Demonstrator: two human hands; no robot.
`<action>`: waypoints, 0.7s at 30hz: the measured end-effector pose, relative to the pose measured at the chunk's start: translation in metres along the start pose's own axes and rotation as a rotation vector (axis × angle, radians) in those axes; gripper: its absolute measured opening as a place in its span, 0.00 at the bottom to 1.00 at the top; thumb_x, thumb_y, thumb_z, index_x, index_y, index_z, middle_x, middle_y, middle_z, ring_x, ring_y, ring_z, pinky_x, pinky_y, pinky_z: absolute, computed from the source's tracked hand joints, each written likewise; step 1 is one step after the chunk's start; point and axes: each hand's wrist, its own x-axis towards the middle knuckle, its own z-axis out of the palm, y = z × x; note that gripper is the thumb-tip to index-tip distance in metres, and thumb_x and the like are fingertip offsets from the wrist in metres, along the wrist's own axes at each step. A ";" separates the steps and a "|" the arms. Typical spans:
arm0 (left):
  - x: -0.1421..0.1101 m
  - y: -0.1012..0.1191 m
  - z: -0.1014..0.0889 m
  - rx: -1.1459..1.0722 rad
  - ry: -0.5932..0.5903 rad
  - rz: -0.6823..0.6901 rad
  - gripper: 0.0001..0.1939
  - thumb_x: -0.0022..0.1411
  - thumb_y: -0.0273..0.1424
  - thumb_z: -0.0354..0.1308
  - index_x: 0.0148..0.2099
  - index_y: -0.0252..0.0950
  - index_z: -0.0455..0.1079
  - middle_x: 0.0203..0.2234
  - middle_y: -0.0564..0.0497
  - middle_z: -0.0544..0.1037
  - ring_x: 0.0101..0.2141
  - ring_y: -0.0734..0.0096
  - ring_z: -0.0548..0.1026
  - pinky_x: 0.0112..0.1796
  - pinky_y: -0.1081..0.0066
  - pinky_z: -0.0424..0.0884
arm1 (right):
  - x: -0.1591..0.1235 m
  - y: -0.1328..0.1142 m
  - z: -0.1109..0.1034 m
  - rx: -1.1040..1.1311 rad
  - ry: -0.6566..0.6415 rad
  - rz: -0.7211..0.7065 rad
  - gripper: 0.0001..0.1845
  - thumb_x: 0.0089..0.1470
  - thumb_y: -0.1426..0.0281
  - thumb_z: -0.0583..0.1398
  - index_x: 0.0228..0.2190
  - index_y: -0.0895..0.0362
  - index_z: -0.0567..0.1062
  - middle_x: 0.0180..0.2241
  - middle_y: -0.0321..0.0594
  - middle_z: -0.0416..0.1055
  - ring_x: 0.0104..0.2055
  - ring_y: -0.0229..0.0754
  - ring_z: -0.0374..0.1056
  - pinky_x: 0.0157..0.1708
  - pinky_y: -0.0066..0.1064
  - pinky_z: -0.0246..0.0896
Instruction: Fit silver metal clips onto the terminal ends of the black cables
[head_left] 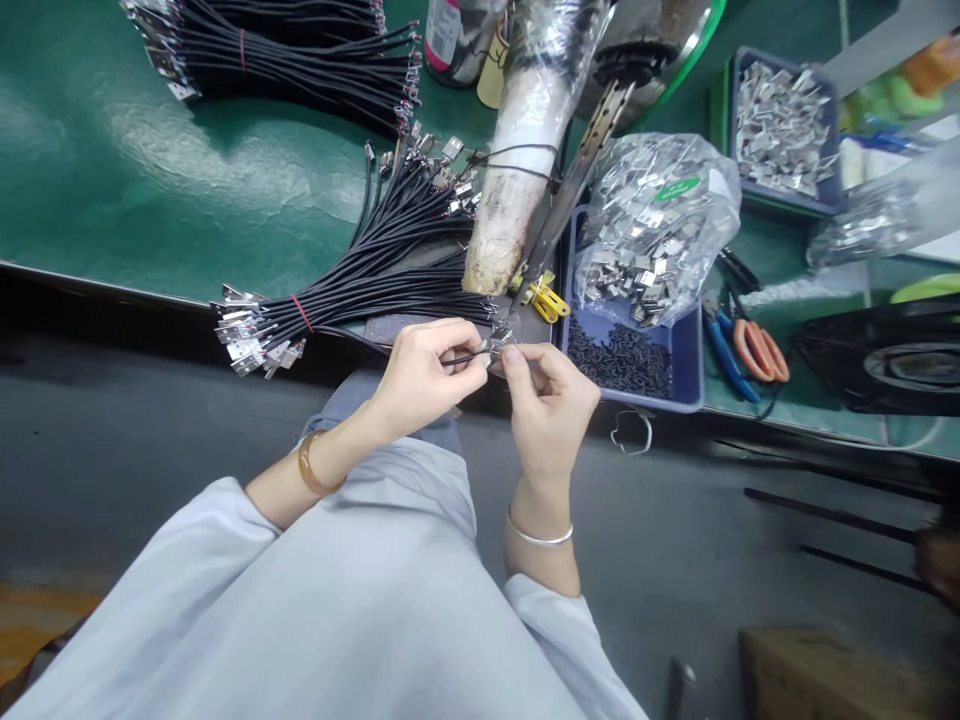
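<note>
My left hand [435, 370] pinches a thin black cable [463, 358] near its end, in front of the table edge. Thumb and forefinger of my right hand [551, 395] close on something small at the cable's tip; the fingertips hide most of it. Just beyond the fingers lies a small shiny metal piece [504, 336]. A bundle of black cables [375, 290], tied with a red band, rests on the table behind my left hand, with metal connectors [251, 335] at its left end. Yellow-handled clips [547, 298] lie beyond my right hand.
A blue tray [686, 370] holds small black parts [619, 355] and a plastic bag of metal shells [652, 230]. Pliers [727, 350] lie to its right. A wrapped lamp-like arm [517, 170] rises behind my hands. More cables [292, 55] and a metal-parts bin [784, 130] stand farther back.
</note>
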 end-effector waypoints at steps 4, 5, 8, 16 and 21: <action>0.000 0.000 -0.003 0.034 -0.029 0.052 0.08 0.55 0.23 0.57 0.25 0.34 0.65 0.20 0.58 0.66 0.22 0.81 0.62 0.24 0.79 0.58 | 0.001 -0.003 0.000 -0.062 -0.004 -0.036 0.14 0.59 0.65 0.62 0.23 0.56 0.75 0.20 0.31 0.68 0.21 0.32 0.56 0.24 0.28 0.52; 0.000 0.000 -0.005 0.042 -0.046 0.071 0.07 0.55 0.23 0.57 0.25 0.34 0.66 0.20 0.57 0.66 0.22 0.81 0.62 0.25 0.78 0.59 | 0.001 -0.004 -0.001 -0.071 -0.003 -0.033 0.15 0.59 0.64 0.63 0.22 0.56 0.74 0.20 0.31 0.67 0.21 0.32 0.56 0.24 0.28 0.52; 0.001 0.001 -0.011 0.048 -0.112 0.108 0.07 0.56 0.23 0.58 0.26 0.34 0.70 0.21 0.56 0.70 0.23 0.79 0.64 0.26 0.77 0.59 | 0.004 -0.002 -0.003 -0.017 0.013 0.055 0.16 0.58 0.60 0.63 0.23 0.56 0.76 0.19 0.31 0.67 0.21 0.32 0.57 0.24 0.28 0.53; 0.004 0.003 -0.023 -0.131 -0.177 0.032 0.08 0.62 0.29 0.62 0.32 0.32 0.79 0.23 0.52 0.76 0.24 0.78 0.68 0.24 0.76 0.59 | 0.003 0.002 -0.010 0.197 -0.029 0.090 0.07 0.53 0.64 0.66 0.28 0.54 0.79 0.23 0.32 0.74 0.21 0.33 0.63 0.24 0.27 0.60; 0.003 0.005 -0.015 -0.165 -0.110 -0.044 0.08 0.60 0.28 0.61 0.31 0.32 0.80 0.21 0.54 0.71 0.21 0.80 0.63 0.21 0.76 0.55 | -0.004 -0.003 -0.014 0.066 0.151 -0.099 0.06 0.59 0.69 0.62 0.39 0.53 0.78 0.21 0.28 0.70 0.19 0.33 0.63 0.20 0.26 0.56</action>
